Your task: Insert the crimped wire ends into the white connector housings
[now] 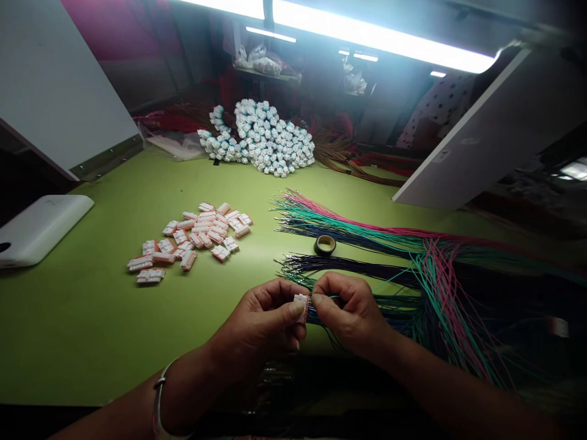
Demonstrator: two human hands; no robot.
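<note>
A small white-and-red plastic connector housing (301, 307) sits clamped in the left hand's (259, 321) grip between thumb and fingers, above a lime-green desk (87, 342), while the right hand (351, 315) holds its fingertips together just beside it on what appears to be a thin wire (337, 297). The housing looks light, stiff and easily dropped, best held by its sides; the limp wire wants pinching near its tip. Bundled pink, teal and navy wires (348, 223) fan out nearby, past a roll of tape (324, 245), a loose heap of matching housings (190, 238) and, farther off, a mound of white connectors (257, 137).
</note>
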